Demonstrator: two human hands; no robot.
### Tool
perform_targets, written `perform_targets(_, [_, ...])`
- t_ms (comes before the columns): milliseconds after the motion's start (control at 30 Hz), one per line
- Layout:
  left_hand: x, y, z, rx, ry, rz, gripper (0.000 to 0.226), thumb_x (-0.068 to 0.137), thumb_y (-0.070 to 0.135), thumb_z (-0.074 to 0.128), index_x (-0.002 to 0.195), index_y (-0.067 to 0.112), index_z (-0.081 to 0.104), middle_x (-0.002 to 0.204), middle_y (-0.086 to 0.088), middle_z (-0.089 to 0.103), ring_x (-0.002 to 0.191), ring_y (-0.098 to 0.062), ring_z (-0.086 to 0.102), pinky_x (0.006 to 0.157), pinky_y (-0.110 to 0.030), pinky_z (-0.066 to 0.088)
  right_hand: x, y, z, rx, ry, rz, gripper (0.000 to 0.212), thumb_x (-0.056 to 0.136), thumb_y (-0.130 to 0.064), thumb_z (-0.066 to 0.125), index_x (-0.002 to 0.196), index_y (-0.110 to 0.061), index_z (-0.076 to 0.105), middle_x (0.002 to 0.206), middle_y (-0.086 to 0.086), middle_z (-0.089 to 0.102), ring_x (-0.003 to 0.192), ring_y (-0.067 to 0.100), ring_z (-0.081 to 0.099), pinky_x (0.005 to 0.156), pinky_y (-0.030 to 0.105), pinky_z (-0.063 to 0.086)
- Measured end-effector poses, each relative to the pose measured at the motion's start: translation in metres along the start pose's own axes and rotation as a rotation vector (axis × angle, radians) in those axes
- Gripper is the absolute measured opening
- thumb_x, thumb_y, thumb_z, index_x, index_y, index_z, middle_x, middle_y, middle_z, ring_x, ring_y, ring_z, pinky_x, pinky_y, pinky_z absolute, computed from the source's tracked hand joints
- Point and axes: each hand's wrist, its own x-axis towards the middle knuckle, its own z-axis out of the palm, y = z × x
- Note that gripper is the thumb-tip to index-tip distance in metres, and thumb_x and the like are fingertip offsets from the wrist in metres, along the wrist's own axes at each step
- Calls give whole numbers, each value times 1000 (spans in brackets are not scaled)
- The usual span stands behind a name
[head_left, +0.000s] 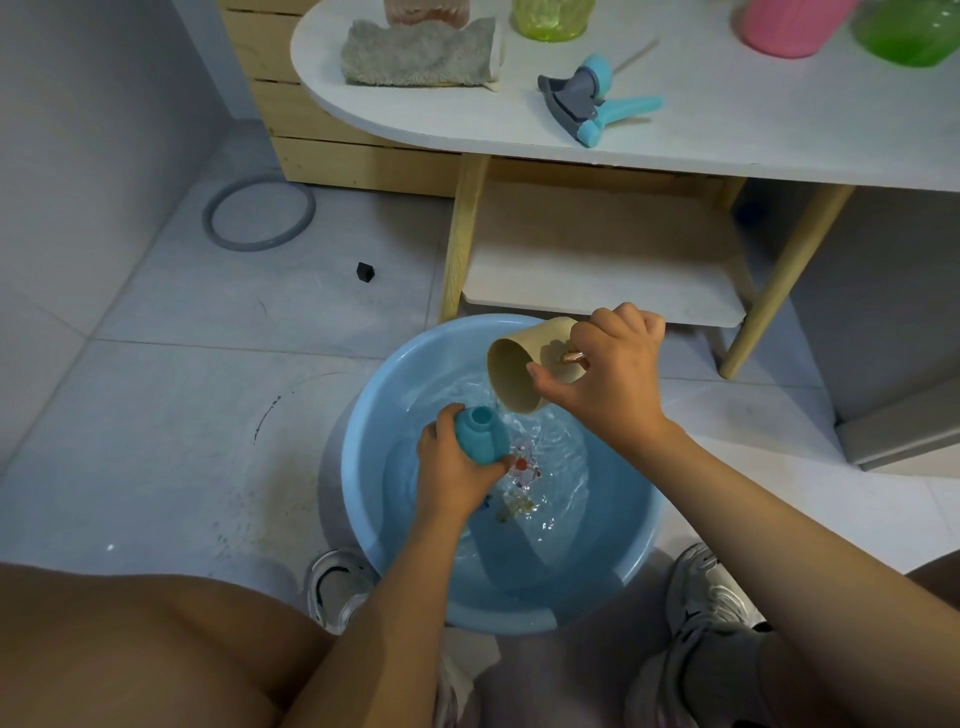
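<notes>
Person crouches over a blue basin (363, 499) of water on the floor. Left hand (449, 467) wraps round a teal bottle (480, 434), neck up and tilted, above the water near the basin's middle. Right hand (608, 384) grips a beige cup (519, 369), tipped, its lip just beside the bottle's mouth; water falls from it. Hands apart. Spray head (592, 101) lies near the table's (727, 130) front edge.
</notes>
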Motion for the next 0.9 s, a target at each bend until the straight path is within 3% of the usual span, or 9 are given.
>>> perform_targets(300, [0, -7, -1, -41, 13, -12, 81, 54, 33, 88, 122, 27, 42, 119, -3, 47, 107, -21, 49, 89, -38, 48, -40, 18, 30, -226, -224, -70, 42, 69, -47, 56, 49, -11, 57, 52, 1, 48, 57, 26, 51, 70, 32, 26])
perform_targets(433, [0, -10, -2, -35, 17, -12, 82, 54, 32, 88, 122, 26, 43, 118, -3, 49, 104, -20, 52, 86, -35, 49, -66, 26, 44, -362, -415, -206, 34, 52, -34, 86, 50, -14, 59, 56, 0, 51, 62, 25, 54, 72, 33, 28])
perform_targets(500, [0, -11, -3, -31, 22, -22, 83, 53, 34, 88, 123, 27, 43, 118, -3, 50, 103, -19, 53, 86, -37, 50, -74, 27, 47, -405, -464, -266, 31, 43, -27, 90, 53, -14, 63, 58, 0, 53, 66, 25, 57, 74, 33, 28])
perform_targets(733, [0, -13, -4, -18, 35, -24, 83, 51, 37, 88, 120, 28, 43, 116, -2, 52, 104, -20, 53, 86, -41, 51, -79, 29, 44, -398, -401, -426, 43, 31, -25, 93, 59, -12, 64, 64, 2, 55, 77, 23, 36, 78, 36, 30])
perform_targets(900, [0, -6, -6, -50, 51, -25, 82, 49, 43, 87, 117, 30, 44, 114, 0, 54, 103, -20, 54, 86, -42, 52, -70, 23, 37, -352, -267, -404, 38, 42, -31, 92, 60, -15, 63, 64, 0, 53, 75, 21, 36, 77, 34, 30])
